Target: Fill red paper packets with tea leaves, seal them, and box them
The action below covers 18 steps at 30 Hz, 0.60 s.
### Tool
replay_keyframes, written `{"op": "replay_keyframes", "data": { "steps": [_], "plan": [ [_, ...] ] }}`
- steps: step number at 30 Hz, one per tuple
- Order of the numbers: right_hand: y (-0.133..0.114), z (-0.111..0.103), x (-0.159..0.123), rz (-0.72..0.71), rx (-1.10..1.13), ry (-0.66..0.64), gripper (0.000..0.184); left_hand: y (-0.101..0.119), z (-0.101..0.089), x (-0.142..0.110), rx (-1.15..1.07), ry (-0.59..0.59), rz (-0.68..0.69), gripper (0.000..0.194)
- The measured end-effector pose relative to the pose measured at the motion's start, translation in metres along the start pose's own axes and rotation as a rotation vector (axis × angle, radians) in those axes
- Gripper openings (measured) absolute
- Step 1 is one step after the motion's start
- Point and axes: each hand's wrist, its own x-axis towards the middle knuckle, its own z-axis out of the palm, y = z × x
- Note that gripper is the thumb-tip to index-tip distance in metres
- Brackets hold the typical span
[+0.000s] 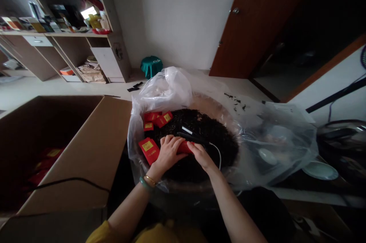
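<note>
My left hand (169, 153), with a green bangle and a gold one at its wrist, grips a small red packet (185, 147) from its left side. The fingers of my right hand (202, 156) close on the packet's right end. Just beyond the packet is a slim black device (194, 136) with a white label and a white cable (219, 151); whether a hand touches it I cannot tell. Under everything lies a heap of dark dried leaves (211, 124), like tea, in a round container lined with clear plastic (160, 94). Another red packet (149, 150) with a yellow patch rests beside my left wrist.
Several more red packets (163, 119) lie at the heap's far left. A large open cardboard box (94, 147) at left holds red packets too. Clear plastic sheeting (274, 147) spreads rightward, near a pale dish (320, 169). Behind are a green bin (151, 66), shelves (111, 56) and a door (257, 14).
</note>
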Motion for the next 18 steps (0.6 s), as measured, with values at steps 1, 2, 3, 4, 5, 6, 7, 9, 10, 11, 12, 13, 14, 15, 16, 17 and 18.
{"op": "replay_keyframes", "data": {
  "steps": [1, 2, 3, 4, 5, 6, 7, 9, 10, 11, 12, 13, 14, 15, 16, 17, 18],
  "plan": [
    [-0.002, 0.001, -0.001, -0.014, 0.006, -0.034, 0.059, 0.000, -0.001, 0.000, 0.001, 0.011, 0.001, 0.047],
    [-0.004, 0.001, -0.001, -0.028, 0.011, -0.064, 0.059, 0.000, -0.003, 0.001, 0.002, 0.021, 0.005, 0.043],
    [-0.006, 0.002, -0.002, -0.040, 0.017, -0.083, 0.058, -0.001, -0.003, 0.001, 0.002, 0.031, 0.010, 0.040],
    [-0.007, 0.002, -0.002, -0.047, 0.022, -0.089, 0.058, -0.001, -0.004, 0.000, 0.003, 0.038, 0.015, 0.039],
    [-0.007, 0.002, -0.002, -0.050, 0.024, -0.087, 0.057, -0.001, -0.003, 0.000, 0.002, 0.044, 0.020, 0.040],
    [-0.007, 0.001, -0.002, -0.048, 0.023, -0.078, 0.057, -0.002, -0.002, -0.001, 0.000, 0.048, 0.026, 0.042],
    [-0.006, 0.001, -0.001, -0.043, 0.017, -0.061, 0.057, -0.002, -0.001, -0.002, -0.003, 0.052, 0.030, 0.044],
    [-0.004, 0.000, 0.000, -0.027, -0.012, -0.017, 0.055, -0.001, 0.003, -0.004, -0.013, 0.055, 0.029, 0.047],
    [-0.002, 0.000, 0.000, -0.028, -0.032, -0.004, 0.053, -0.001, 0.005, -0.005, -0.017, 0.054, 0.022, 0.047],
    [-0.001, -0.001, 0.000, -0.042, -0.061, -0.001, 0.051, 0.000, 0.005, -0.005, -0.022, 0.051, 0.011, 0.047],
    [0.001, -0.002, 0.000, -0.068, -0.104, -0.010, 0.047, 0.000, 0.006, -0.005, -0.028, 0.043, 0.000, 0.047],
    [0.002, -0.003, 0.000, -0.110, -0.164, -0.027, 0.042, -0.001, 0.005, -0.004, -0.039, 0.028, -0.011, 0.048],
    [0.003, -0.004, 0.000, -0.169, -0.244, -0.044, 0.036, -0.002, 0.003, -0.003, -0.051, 0.007, -0.018, 0.051],
    [0.003, -0.006, 0.000, -0.241, -0.339, -0.059, 0.031, -0.004, 0.001, -0.002, -0.063, -0.022, -0.021, 0.054],
    [0.003, -0.008, 0.000, -0.320, -0.438, -0.067, 0.027, -0.006, -0.002, -0.001, -0.071, -0.055, -0.020, 0.055],
    [0.002, -0.010, -0.001, -0.401, -0.529, -0.069, 0.025, -0.009, -0.005, 0.001, -0.076, -0.082, -0.020, 0.051],
    [0.000, -0.011, -0.001, -0.478, -0.604, -0.069, 0.025, -0.013, -0.007, 0.002, -0.075, -0.092, -0.026, 0.043]
  ]
}}
